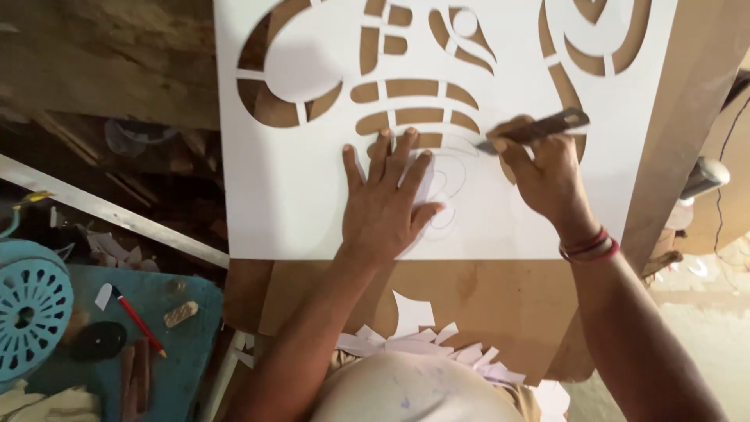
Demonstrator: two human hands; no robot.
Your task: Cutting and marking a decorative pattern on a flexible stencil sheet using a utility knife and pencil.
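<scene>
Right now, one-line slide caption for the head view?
Left hand pressed flat on a white cut-out sheet over a brown board, right hand holding a craft knife to pencilled curves.

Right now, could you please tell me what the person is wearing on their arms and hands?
Both forearms are bare, with no sleeves showing in the head view. The right hand has a few thin bands at its wrist, red and dark ones stacked together. The left hand shows no ring, watch or band. Neither hand wears a glove.
</scene>
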